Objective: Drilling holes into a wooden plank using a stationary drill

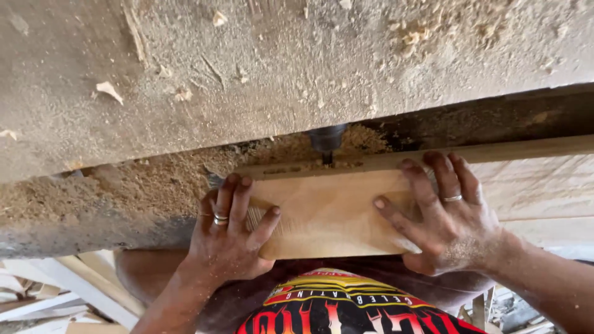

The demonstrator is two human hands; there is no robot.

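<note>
Nearest the camera, at 6 o'clock: a dark shirt with a curved red-and-yellow printed emblem, cut off by the bottom edge, lettering upside down in view

Left hand was clamped on the left end of a pale wooden block, thumb across its near corner, fingers curled over the far-left corner; rings on two fingers. Right hand pressed flat on the block's right end, fingers spread toward 12 o'clock, one ring, sawdust on the wrist. Both grasped the block, neither loose

Block lay flat at frame centre, far edge against a longer wooden strip running toward 3 o'clock

At 12 o'clock from the block, a dark drill bit and chuck stood just past its far edge; tip contact hard to make out, buried in sawdust

Beyond, a dusty machine table with chips filled the upper frame, cut off on all sides. A dark recess at 2 o'clock was too shadowed to read

At 8 o'clock, below table level, pale wood offcuts lay piled, partly out of frame
</note>
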